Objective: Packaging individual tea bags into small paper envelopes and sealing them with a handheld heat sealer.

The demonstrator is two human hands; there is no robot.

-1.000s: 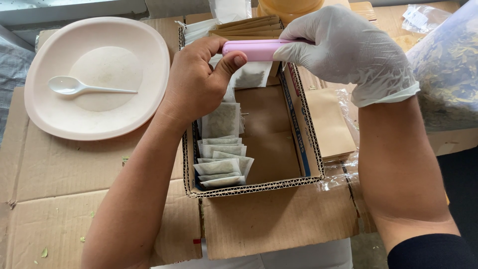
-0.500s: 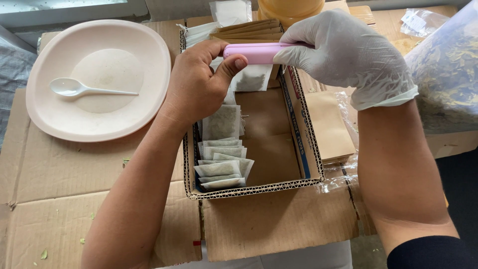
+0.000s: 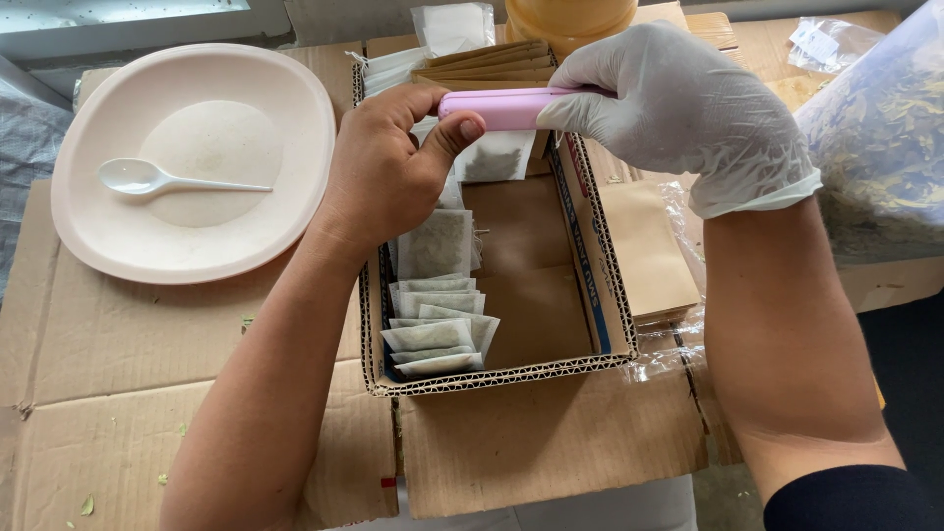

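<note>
My bare left hand (image 3: pixel 388 167) and my gloved right hand (image 3: pixel 678 108) hold a pink bar-shaped sealer (image 3: pixel 497 106) over a cardboard box (image 3: pixel 511 374). The left thumb presses the sealer's left end; the right hand grips its right end. A small filled tea bag (image 3: pixel 497 157) hangs from the sealer's jaw, between the hands. Inside the box, along its left side, several filled tea bags (image 3: pixel 433 329) lie stacked.
A cream plate (image 3: pixel 285 98) with a white plastic spoon (image 3: pixel 162 179) sits at the left on flattened cardboard. Brown paper pouches (image 3: pixel 644 251) lie right of the box. A clear bag of dried leaves (image 3: pixel 880 147) stands at the far right. A yellow container (image 3: pixel 570 20) is behind.
Both hands and the sealer have stayed almost in place, with only a slight shift; the tea bag still hangs in its jaw.
</note>
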